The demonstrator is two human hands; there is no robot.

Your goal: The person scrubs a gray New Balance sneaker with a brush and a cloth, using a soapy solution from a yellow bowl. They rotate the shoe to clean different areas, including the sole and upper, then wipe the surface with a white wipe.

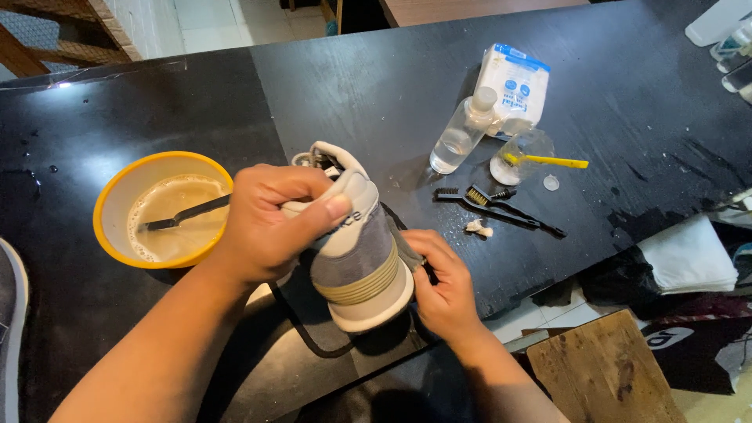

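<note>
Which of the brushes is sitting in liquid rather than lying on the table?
The black-handled brush in the yellow bowl, its head dipped in foamy water. The two small brushes lie dry on the black table, right of the shoe.

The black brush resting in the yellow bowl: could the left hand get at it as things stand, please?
Probably not at once: the left hand is clamped on the grey sneaker. The black brush handle sticks out over the yellow bowl rim right beside it, with nothing between.

Both forearms and hands bare; no sleeves, gloves or rings.
</note>
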